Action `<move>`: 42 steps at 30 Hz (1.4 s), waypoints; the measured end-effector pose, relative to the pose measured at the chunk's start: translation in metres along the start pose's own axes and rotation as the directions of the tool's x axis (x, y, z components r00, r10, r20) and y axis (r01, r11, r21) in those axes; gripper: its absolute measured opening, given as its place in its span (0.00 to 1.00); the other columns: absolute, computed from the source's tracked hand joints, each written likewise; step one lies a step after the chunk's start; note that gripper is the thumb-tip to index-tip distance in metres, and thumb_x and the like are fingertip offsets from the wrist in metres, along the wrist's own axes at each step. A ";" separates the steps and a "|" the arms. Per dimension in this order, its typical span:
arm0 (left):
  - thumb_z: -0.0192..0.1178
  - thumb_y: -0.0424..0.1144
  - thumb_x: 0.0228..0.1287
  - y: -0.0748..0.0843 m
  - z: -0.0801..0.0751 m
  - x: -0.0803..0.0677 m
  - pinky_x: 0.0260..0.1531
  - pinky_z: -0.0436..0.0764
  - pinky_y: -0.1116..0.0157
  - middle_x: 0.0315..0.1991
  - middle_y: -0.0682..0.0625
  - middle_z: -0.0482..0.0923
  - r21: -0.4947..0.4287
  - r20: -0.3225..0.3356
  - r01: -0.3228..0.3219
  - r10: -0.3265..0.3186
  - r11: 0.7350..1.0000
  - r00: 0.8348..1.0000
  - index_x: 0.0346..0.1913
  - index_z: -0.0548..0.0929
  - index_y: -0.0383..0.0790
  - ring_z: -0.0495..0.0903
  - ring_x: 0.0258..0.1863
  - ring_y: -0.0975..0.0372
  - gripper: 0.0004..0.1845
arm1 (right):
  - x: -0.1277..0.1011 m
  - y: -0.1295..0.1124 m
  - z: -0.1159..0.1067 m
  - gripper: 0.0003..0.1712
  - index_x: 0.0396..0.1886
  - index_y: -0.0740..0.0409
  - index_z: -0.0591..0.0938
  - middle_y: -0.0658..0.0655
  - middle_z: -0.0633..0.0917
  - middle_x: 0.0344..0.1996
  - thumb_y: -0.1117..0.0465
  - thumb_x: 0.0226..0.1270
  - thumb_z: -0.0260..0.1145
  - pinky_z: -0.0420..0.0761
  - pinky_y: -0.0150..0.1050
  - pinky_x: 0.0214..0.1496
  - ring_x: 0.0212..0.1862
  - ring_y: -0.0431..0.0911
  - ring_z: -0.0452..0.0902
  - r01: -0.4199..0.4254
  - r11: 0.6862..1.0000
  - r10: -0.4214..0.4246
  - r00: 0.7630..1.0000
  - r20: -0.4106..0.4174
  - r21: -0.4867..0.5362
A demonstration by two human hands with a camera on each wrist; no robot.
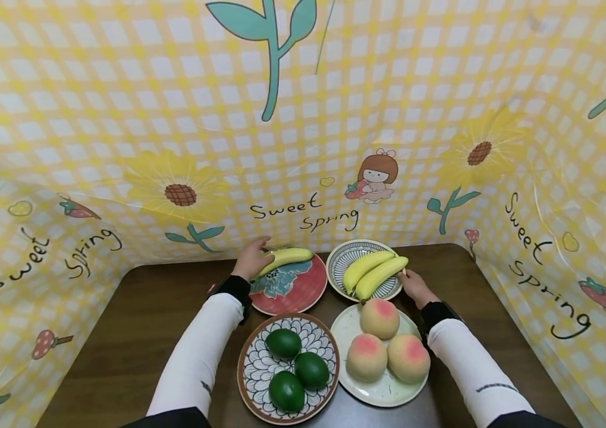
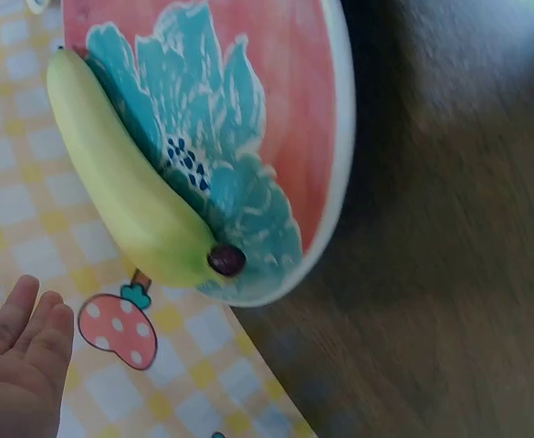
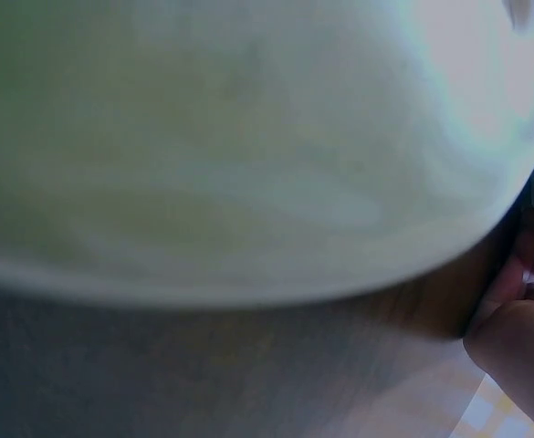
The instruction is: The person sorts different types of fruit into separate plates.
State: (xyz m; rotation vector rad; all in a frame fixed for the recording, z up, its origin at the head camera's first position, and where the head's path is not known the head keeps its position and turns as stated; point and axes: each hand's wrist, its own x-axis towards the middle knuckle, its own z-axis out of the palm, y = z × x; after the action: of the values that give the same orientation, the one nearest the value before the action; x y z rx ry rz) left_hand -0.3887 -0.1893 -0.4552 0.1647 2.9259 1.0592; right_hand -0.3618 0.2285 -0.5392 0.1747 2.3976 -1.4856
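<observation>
My left hand point(image 1: 253, 260) is over the far left edge of a red plate point(image 1: 310, 291) with a blue flower design. A single banana point(image 1: 291, 257) lies on that plate, its dark tip towards the left. In the left wrist view, the fingers point(image 2: 47, 333) are extended and apart from the banana. At the right rim of a line-patterned plate point(image 1: 339, 260), my right hand point(image 1: 417, 287) holds the edge, thumb on top. Two bananas point(image 1: 380, 276) lie side by side in it. The right wrist view shows only part of this hand, beyond a pale rim.
Nearer me, a brown-rimmed plate point(image 1: 245, 370) bears several dark green oval fruits point(image 1: 311, 370). Right of it, a pale plate point(image 1: 383, 397) carries several peaches point(image 1: 408, 358), close under my right forearm. A yellow checked cloth point(image 1: 292, 148) stands around the brown table point(image 1: 137, 333).
</observation>
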 end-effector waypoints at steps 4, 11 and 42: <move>0.59 0.37 0.72 -0.008 0.002 0.004 0.66 0.73 0.42 0.70 0.29 0.71 0.010 0.015 0.004 -0.004 1.000 1.000 0.77 0.64 0.35 0.71 0.69 0.38 0.34 | 0.000 0.002 0.001 0.32 0.78 0.77 0.52 0.78 0.59 0.75 0.57 0.86 0.35 0.54 0.59 0.82 0.78 0.68 0.52 -0.010 1.000 0.010 1.000 -0.001 0.007; 0.60 0.36 0.71 -0.018 0.009 0.008 0.69 0.71 0.42 0.74 0.29 0.65 -0.013 0.045 0.037 -0.036 0.999 0.998 0.79 0.61 0.33 0.67 0.72 0.37 0.36 | 0.001 0.003 -0.002 0.33 0.78 0.77 0.51 0.78 0.58 0.76 0.57 0.86 0.35 0.54 0.59 0.83 0.79 0.67 0.52 -0.014 1.000 0.014 1.000 -0.012 0.005; 0.63 0.32 0.66 -0.026 0.035 0.023 0.62 0.74 0.45 0.65 0.30 0.76 0.157 0.063 0.022 -0.032 0.987 0.997 0.72 0.72 0.32 0.77 0.60 0.41 0.31 | 0.002 -0.001 -0.002 0.34 0.79 0.76 0.49 0.77 0.56 0.77 0.56 0.86 0.36 0.51 0.59 0.83 0.80 0.67 0.49 -0.032 0.999 0.033 0.999 -0.020 0.027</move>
State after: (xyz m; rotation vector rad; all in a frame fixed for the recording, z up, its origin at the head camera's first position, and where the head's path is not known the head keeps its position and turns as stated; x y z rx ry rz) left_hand -0.4121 -0.1846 -0.4988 0.1590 2.9413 0.8047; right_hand -0.3643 0.2293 -0.5385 0.2345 2.3799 -1.5091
